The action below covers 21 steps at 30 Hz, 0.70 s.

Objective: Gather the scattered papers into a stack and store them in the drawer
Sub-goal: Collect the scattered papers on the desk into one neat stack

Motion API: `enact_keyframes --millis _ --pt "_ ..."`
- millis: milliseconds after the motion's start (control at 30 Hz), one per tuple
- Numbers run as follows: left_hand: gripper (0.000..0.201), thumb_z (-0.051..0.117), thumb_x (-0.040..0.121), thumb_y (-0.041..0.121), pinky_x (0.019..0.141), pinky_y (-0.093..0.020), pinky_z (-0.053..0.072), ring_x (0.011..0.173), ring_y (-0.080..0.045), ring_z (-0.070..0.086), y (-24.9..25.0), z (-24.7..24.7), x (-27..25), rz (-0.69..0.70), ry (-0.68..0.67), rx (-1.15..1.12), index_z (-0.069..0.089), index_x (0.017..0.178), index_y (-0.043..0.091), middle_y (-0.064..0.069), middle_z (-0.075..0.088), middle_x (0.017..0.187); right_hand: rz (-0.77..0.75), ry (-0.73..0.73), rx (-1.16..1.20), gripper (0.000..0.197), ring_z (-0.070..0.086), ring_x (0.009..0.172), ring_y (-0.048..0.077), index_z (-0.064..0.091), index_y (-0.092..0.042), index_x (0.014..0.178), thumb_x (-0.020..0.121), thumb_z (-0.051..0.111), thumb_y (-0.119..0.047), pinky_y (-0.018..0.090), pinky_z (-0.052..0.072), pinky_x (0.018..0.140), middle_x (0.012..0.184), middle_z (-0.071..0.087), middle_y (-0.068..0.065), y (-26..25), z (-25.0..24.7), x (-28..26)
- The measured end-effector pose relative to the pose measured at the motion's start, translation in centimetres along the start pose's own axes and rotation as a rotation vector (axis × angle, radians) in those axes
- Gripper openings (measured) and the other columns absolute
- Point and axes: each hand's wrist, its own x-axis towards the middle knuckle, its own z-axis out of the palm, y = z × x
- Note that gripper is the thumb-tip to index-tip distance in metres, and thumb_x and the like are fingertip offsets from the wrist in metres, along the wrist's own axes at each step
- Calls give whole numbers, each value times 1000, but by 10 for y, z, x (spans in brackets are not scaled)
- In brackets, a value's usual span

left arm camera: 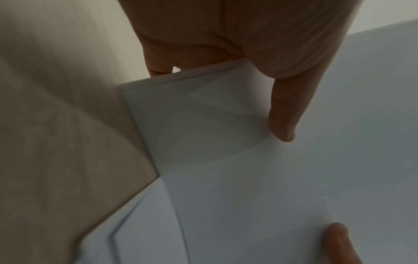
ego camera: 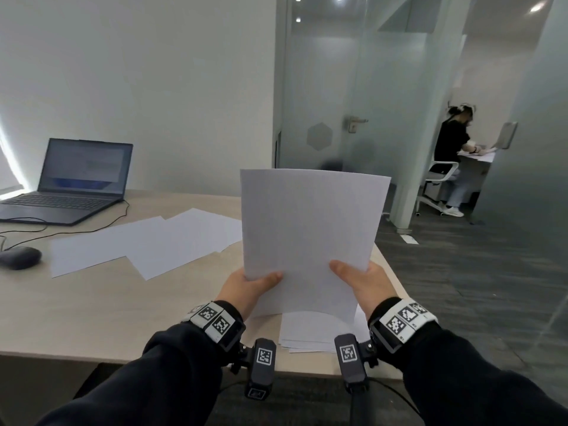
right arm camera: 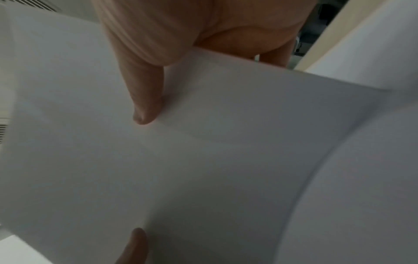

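I hold a white sheet of paper (ego camera: 307,235) (left arm camera: 294,178) (right arm camera: 203,160) upright above the near right part of the desk. My left hand (ego camera: 249,287) (left arm camera: 248,53) pinches its lower left edge with the thumb on the front. My right hand (ego camera: 359,281) (right arm camera: 181,35) pinches its lower right edge the same way. Under the held sheet a small pile of papers (ego camera: 310,333) lies near the desk's front edge. Several loose sheets (ego camera: 144,244) lie spread out on the desk to the left. No drawer is in view.
The light wooden desk (ego camera: 92,309) carries an open laptop (ego camera: 70,182) at the back left and a dark mouse (ego camera: 18,256) with its cable. A glass partition and door stand behind. A person sits at another desk (ego camera: 451,149) far right.
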Motion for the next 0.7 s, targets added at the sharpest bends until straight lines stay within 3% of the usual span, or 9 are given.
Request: enact_keyframes --millis 67,200,300,400,467,567,700 --pt "17 80 78 25 75 -26 55 83 -11 73 -5 3 -3 -30 3 21 73 94 23 4 78 91 39 -13 -57 20 76 87 20 75 -15 103 84 78 -22 34 58 79 96 80 3 12 -1 -3" --pt "21 75 83 27 88 -36 56 89 -17 73 4 9 -1 10 5 64 74 101 18 1 78 95 11 28 -164 15 76 79 14 75 -17 97 84 77 -25 28 58 73 87 80 -2 9 -3 2" --pt "18 70 87 27 81 -33 56 88 -20 72 22 18 7 36 -7 93 72 102 18 -1 76 96 -71 62 -225 12 74 83 11 72 -22 95 86 75 -29 25 56 72 90 77 -7 -7 -12 11" --pt "21 62 82 22 84 -38 56 90 -22 70 31 26 16 32 -39 179 64 103 22 1 73 98 -102 75 -302 18 70 89 9 67 -25 106 89 70 -30 26 53 75 99 74 -10 -16 -27 20" --pt "33 57 74 18 85 -44 57 91 -26 70 26 29 20 -7 -73 247 60 107 20 -4 72 100 -47 108 -373 22 69 92 15 64 -21 111 89 67 -24 33 53 82 104 73 -4 -9 -39 27" --pt "28 56 79 8 83 -47 58 89 -29 70 8 32 25 -81 -83 364 61 104 20 -8 71 100 125 109 -469 22 66 86 22 56 -15 111 88 57 -12 35 52 77 98 68 2 9 -54 31" --pt "45 64 80 10 92 -37 54 97 -23 66 -11 39 27 -164 -85 537 60 124 21 1 66 103 244 38 -610 34 68 97 30 59 -12 121 88 55 -7 35 55 81 111 69 10 30 -66 29"
